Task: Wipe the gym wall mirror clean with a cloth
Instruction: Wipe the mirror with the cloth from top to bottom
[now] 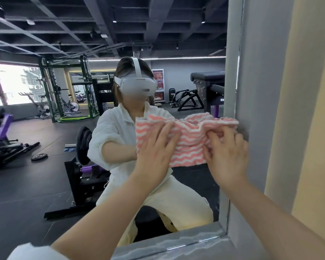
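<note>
While the left hand presses flat, the right hand bunches the cloth, hiding its lower corner

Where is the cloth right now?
In the head view, the cloth is spread on the mirror near its right edge, under the left hand and right hand.

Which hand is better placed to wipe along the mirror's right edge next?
Probably the right hand: it grips the cloth beside the gray frame. The left hand presses flat farther in.
</note>
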Available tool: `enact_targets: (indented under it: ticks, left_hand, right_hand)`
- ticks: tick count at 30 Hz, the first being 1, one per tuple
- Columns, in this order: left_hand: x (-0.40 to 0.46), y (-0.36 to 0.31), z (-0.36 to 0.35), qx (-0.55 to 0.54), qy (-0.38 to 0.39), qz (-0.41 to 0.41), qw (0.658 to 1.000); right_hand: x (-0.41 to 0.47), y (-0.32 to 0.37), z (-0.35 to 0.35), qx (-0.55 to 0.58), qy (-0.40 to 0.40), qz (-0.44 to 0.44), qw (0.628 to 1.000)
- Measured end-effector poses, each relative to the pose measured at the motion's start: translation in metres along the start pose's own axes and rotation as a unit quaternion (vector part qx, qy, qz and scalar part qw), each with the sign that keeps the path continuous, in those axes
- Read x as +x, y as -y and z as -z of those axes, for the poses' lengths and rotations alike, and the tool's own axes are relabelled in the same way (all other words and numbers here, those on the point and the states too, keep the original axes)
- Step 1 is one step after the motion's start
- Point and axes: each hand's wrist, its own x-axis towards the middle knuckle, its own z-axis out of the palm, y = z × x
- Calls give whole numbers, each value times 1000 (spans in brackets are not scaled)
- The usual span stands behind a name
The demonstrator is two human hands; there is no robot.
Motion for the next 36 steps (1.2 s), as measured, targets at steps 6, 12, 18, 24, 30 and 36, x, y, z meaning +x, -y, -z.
enact_targets:
  ticks: [6,12,18,24,30,36]
  left_hand:
    - [-7,-4,-17,108,33,8,994]
    - [40,11,-18,105,-41,27,993]
    - [90,21,-9,128,-82,52,987]
    - [42,-1,-29,97,-54,-30,993]
    - [-53,-42,-59,62,55,-102,991]
    - [-139,-78,-84,115,188,-193,956]
  right_hand:
    - [-17,6,-29,24,44,72,996]
    - [35,13,-33,72,93,-4,993]
    - [80,2,-24,80,62,13,995]
    - [26,-7,-40,135,39,28,990]
    - [-87,-24,-64,70,56,70,994]
    - [-201,-26,-74,22,252,-6,967]
